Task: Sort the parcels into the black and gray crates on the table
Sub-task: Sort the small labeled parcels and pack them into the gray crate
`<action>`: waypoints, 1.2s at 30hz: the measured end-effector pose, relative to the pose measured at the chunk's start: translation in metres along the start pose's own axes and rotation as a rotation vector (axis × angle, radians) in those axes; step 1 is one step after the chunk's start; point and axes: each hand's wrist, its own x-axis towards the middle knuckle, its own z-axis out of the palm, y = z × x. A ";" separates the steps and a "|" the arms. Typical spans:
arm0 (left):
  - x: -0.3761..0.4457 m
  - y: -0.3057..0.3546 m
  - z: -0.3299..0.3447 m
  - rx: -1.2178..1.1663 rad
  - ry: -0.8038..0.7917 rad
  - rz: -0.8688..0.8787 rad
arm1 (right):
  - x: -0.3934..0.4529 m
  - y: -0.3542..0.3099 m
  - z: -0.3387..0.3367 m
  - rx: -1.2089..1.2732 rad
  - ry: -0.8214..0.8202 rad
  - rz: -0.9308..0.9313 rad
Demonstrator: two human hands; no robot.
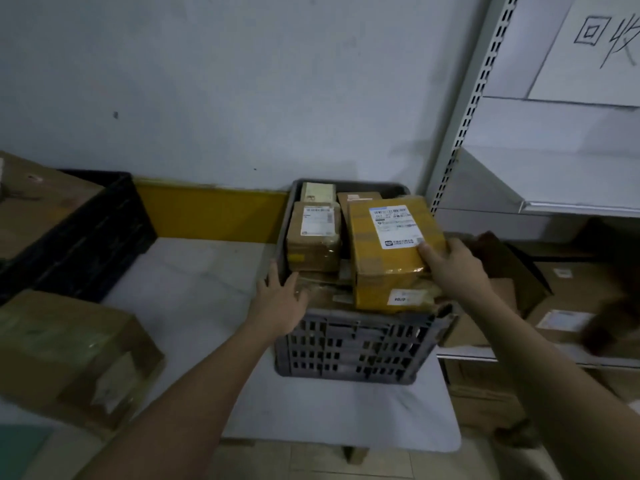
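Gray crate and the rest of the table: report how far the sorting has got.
Done: the gray crate is piled above its rim with parcels, among them a brown parcel. In hand: the right hand grips the yellow parcel on top of that pile, while the left hand rests at the crate's near left corner. Left: a large box sits on the table beside the black crate.

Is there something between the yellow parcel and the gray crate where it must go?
Yes. The yellow parcel, under the right hand, sits on other parcels that already fill the gray crate, so it stays above the rim.
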 end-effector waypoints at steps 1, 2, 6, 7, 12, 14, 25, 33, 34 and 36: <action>0.000 0.001 0.001 0.009 -0.003 -0.004 | 0.001 0.002 0.006 -0.022 -0.035 0.016; 0.000 0.001 0.002 0.013 0.006 -0.002 | 0.001 0.004 0.012 -0.028 -0.074 0.043; -0.005 0.002 0.003 -0.023 0.106 0.026 | 0.002 0.013 0.029 -0.063 -0.085 0.074; -0.007 0.002 0.002 -0.036 0.110 0.007 | 0.003 0.014 0.029 -0.072 -0.085 0.074; -0.003 0.000 0.005 0.205 0.091 0.018 | 0.005 0.019 0.026 -0.076 -0.134 0.077; 0.001 0.000 0.006 0.273 0.071 0.019 | 0.006 0.021 0.027 -0.047 -0.132 0.082; -0.015 -0.044 -0.026 -0.328 0.284 0.108 | -0.039 -0.079 0.026 -0.486 0.073 -0.398; -0.085 -0.192 -0.067 -0.722 0.512 -0.135 | -0.102 -0.173 0.152 -0.308 -0.519 -0.696; -0.101 -0.211 -0.072 -0.767 0.571 -0.165 | -0.112 -0.179 0.173 -0.294 -0.575 -0.692; -0.129 -0.254 -0.074 -0.698 0.766 -0.254 | -0.131 -0.190 0.215 -0.267 -0.657 -0.667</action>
